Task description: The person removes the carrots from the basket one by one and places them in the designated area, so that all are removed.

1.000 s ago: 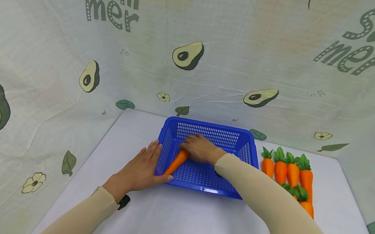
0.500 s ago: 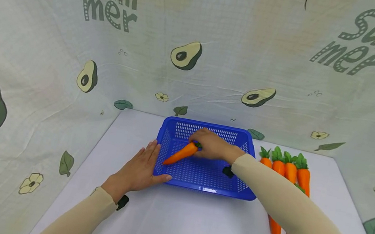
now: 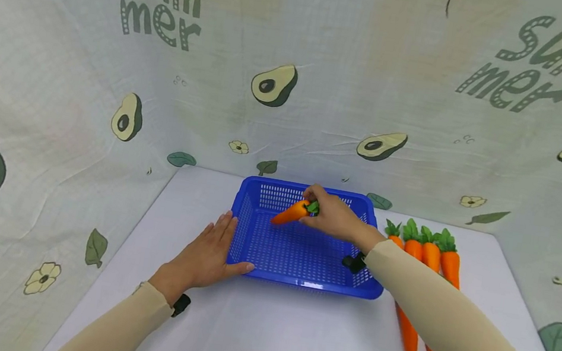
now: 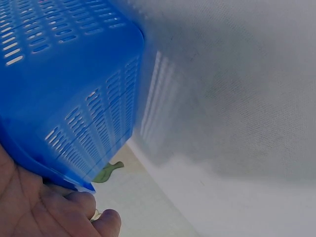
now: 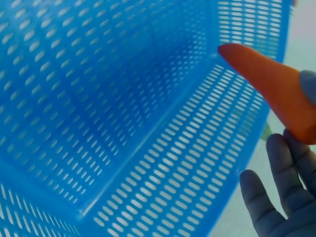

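A carrot (image 3: 291,212) with a green leafy top is held by its thick end in my right hand (image 3: 332,211), over the blue plastic basket (image 3: 298,284). In the right wrist view the carrot (image 5: 266,79) points its narrow tip across the basket (image 5: 163,148), with thumb and fingertips around the thick end. My left hand (image 3: 208,252) rests against the basket's left rim, fingers straight and thumb along the front corner. The left wrist view has the palm (image 4: 44,207) touching the rim of the basket (image 4: 74,74).
Several carrots (image 3: 407,331) with green tops lie on the white table (image 3: 258,340) right of the basket, partly hidden by my right sleeve. A cloth (image 3: 332,39) printed with avocados hangs behind and at the sides.
My right hand has lifted the carrot from the basket's left part and carried it up and to the right. The left hand stays at the rim.
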`<state>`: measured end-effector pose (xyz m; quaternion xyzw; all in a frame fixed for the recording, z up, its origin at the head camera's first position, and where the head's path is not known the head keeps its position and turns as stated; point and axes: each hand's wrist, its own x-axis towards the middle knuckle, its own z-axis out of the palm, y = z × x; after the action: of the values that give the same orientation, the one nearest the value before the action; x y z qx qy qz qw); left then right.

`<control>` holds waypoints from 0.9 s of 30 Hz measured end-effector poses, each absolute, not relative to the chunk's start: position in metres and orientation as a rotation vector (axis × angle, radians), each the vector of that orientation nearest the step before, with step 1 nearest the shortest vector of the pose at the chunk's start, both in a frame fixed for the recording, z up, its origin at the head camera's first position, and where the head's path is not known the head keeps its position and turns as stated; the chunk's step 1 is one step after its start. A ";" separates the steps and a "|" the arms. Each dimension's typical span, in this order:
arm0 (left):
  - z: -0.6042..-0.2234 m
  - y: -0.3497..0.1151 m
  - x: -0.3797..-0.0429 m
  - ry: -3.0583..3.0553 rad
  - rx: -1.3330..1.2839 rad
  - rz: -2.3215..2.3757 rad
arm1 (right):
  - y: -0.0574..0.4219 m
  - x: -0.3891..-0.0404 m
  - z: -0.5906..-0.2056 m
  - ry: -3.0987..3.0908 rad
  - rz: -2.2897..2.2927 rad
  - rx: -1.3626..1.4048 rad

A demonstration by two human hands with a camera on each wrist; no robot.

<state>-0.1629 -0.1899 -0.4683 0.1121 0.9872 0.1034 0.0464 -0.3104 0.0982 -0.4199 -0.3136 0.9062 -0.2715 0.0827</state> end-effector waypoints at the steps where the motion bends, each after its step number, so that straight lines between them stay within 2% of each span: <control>1: -0.469 -0.190 -0.163 3.012 0.346 0.321 | 0.101 -0.310 -0.419 2.704 -0.843 -0.922; 12: -0.472 -0.190 -0.163 3.022 0.343 0.325 | 0.119 -0.295 -0.402 2.613 -1.056 -0.854; 20: -0.471 -0.189 -0.164 3.029 0.356 0.336 | 0.130 -0.293 -0.407 2.664 -1.179 -0.818; 27: -0.472 -0.190 -0.162 3.010 0.349 0.371 | 0.137 -0.290 -0.408 2.596 -1.330 -0.677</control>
<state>-0.1623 -0.1896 -0.4715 0.1141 0.9851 0.1213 0.0442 -0.2905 0.1374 -0.4077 -0.2254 0.8646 -0.4430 0.0734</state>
